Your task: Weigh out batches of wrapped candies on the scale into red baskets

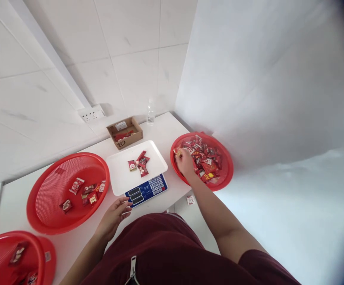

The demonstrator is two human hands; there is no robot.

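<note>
My right hand (185, 163) reaches into the red basket (227, 171) on the right, which holds many small red snack packets (203, 154). Its fingers are closed around a wrapped snack packet (177, 152) near the basket's left side. My left hand (115, 217) is open, with fingers apart, beside the lower left corner of the scale's blue keypad panel (146, 190). On the scale's white tray (120, 178) lie several red packets (142, 163) in a loose cluster.
Left of the scale stands a red basket (48, 194) with several packets inside. Another red basket (42, 257) is at the lower left. Behind the scale are a cardboard box (130, 141) and a clear bottle (151, 112). One packet (190, 200) lies below the table edge.
</note>
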